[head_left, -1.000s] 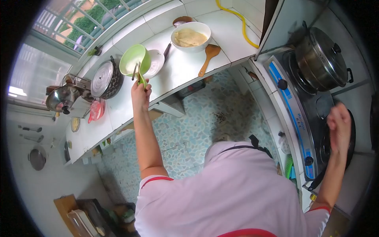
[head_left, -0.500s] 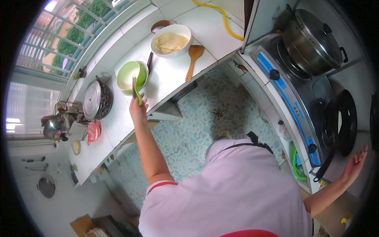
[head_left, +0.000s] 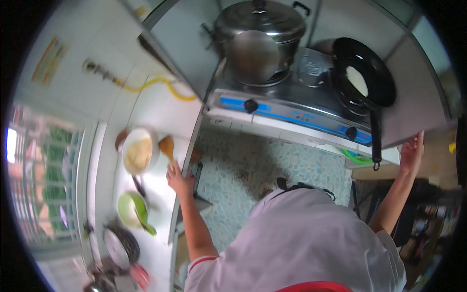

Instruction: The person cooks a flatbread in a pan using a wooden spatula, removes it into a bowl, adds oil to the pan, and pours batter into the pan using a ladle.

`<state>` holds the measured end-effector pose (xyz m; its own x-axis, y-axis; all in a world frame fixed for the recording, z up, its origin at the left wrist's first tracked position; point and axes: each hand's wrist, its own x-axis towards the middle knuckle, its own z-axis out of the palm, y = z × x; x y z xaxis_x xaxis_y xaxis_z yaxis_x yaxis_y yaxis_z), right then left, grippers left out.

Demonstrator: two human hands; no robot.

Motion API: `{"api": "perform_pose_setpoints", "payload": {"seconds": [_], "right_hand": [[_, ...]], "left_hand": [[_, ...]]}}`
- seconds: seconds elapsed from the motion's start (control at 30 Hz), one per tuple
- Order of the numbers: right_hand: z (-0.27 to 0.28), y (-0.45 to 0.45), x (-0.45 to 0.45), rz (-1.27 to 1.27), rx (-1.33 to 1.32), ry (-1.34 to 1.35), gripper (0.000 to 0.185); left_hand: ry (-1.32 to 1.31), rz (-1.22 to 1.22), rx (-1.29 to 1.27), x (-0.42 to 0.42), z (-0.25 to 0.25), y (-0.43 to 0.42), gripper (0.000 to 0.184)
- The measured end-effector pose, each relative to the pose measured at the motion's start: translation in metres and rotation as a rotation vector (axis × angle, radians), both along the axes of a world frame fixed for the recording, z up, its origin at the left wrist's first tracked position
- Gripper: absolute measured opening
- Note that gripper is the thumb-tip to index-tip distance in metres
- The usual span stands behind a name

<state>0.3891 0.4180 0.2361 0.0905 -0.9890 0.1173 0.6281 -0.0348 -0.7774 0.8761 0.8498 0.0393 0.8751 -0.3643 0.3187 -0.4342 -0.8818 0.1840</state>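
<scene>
My left hand has its fingers closed round the handle end of a wooden spatula, which lies on the white counter. Beside the spatula is a white bowl of pale, thick dough or batter. A green bowl sits nearer to me, with a green ladle leaning in it, its handle over the rim. My right hand is raised at the right, fingers apart and empty. It is closest to the handle of a black frying pan holding a pale oval patch.
A large lidded steel pot stands on the left burner of the gas stove. A dark speckled pot and a red item are on the counter's near part. A yellow hose runs along the wall.
The view has swung right towards the stove. My left hand has left the green bowl and its ladle and moved to the wooden spatula. My right hand remains empty near the pan handle.
</scene>
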Motion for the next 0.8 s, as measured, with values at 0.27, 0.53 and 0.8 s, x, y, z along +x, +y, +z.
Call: {"api": "perform_pose_setpoints", "payload": {"seconds": [0.27, 0.53, 0.8], "right_hand": [[-0.050, 0.044, -0.029, -0.237, 0.262, -0.002, 0.014], [-0.073, 0.045, 0.024, 0.079, 0.468, 0.271, 0.039], [-0.083, 0.029, 0.037, 0.710, 0.603, -0.204, 0.038]], "left_hand": [[-0.031, -0.126, -0.071, 0.018, -0.036, -0.002, 0.037], [0.171, -0.005, -0.466, -0.001, -0.054, -0.040, 0.028], [0.328, -0.533, -0.840, -0.158, 0.075, -0.219, 0.021]]}}
